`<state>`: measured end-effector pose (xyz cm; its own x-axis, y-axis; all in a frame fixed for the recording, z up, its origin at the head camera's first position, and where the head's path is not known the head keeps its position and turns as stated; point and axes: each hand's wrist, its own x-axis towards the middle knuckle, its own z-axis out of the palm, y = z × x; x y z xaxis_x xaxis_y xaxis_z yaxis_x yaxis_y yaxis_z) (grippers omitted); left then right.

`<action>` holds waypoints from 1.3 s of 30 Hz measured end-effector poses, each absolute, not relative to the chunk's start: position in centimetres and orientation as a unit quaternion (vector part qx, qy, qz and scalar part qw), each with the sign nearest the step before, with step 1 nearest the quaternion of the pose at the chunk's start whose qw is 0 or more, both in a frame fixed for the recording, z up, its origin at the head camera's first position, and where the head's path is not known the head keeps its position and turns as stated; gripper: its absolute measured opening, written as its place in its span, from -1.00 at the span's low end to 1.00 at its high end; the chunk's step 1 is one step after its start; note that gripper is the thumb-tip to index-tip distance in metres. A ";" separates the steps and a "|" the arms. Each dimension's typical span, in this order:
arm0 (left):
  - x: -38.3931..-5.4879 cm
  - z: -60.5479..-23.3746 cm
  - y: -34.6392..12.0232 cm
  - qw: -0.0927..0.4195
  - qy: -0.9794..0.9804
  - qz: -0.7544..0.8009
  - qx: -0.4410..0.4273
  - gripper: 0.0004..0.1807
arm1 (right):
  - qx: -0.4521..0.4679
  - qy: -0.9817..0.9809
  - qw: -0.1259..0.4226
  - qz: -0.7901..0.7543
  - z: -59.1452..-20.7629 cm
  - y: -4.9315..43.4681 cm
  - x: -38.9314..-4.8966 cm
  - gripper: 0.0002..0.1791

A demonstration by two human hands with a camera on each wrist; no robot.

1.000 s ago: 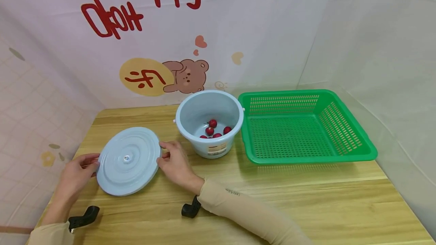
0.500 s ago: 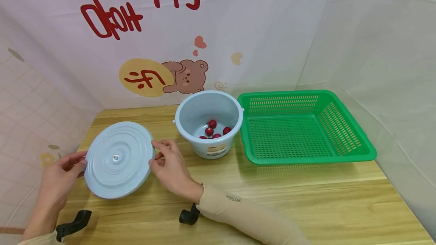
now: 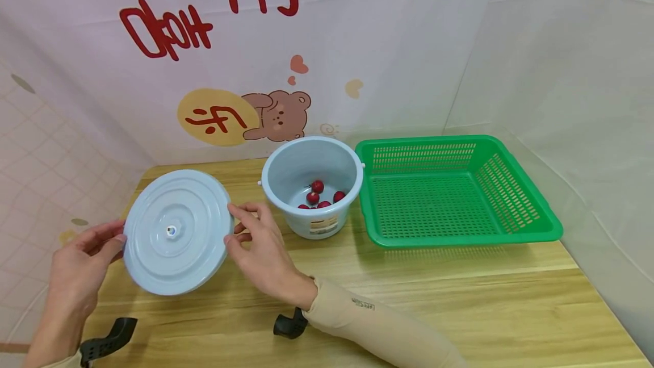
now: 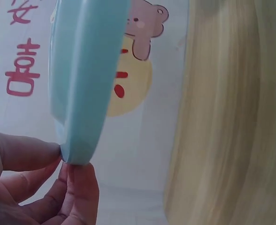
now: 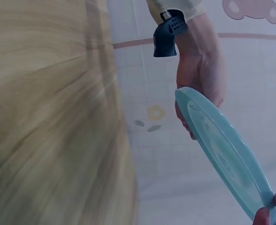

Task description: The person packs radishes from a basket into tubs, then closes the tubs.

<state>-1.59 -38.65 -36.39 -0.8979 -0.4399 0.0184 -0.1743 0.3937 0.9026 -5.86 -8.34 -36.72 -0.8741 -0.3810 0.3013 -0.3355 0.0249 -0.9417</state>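
A round light-blue bucket lid is held off the table on the left, its ridged face with a small centre sticker turned up toward the head camera. My left hand pinches its left rim between thumb and fingers; the left wrist view shows that grip on the lid's edge closely. At the opposite rim my right hand pinches with thumb and fingertips. To the right of that hand stands a matching light-blue bucket, uncovered, with several red radishes at its bottom.
A green perforated basket sits right of the bucket, close against it. Both stand on a wood-grain table. Behind rises a printed white backdrop; black camera mounts are strapped at the wrists.
Both hands have carried the lid leftward, then slightly up, and its face has turned more toward the head camera. Bucket, radishes and basket have stayed in place.
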 end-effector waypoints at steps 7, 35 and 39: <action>-1.7 -35.6 -37.4 0.145 -0.787 -0.570 0.184 -0.74 | -0.262 0.705 -0.006 -0.659 -35.7 -6.8 -5.9 -0.41; -3.5 -33.2 -26.7 0.181 -0.707 -0.668 0.142 -0.53 | -0.204 0.715 -0.065 -0.666 -32.9 2.7 -9.0 -0.51; -3.8 -33.2 -25.6 0.186 -0.714 -0.663 0.127 -0.54 | -0.197 0.723 -0.072 -0.659 -33.1 3.9 -9.6 -0.52</action>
<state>-3.80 -25.56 -33.18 -0.8986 -0.4282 0.0960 0.0642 0.0882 0.9940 -9.59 3.87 -33.10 -0.9121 -0.1903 0.3631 -0.3791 0.0548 -0.9237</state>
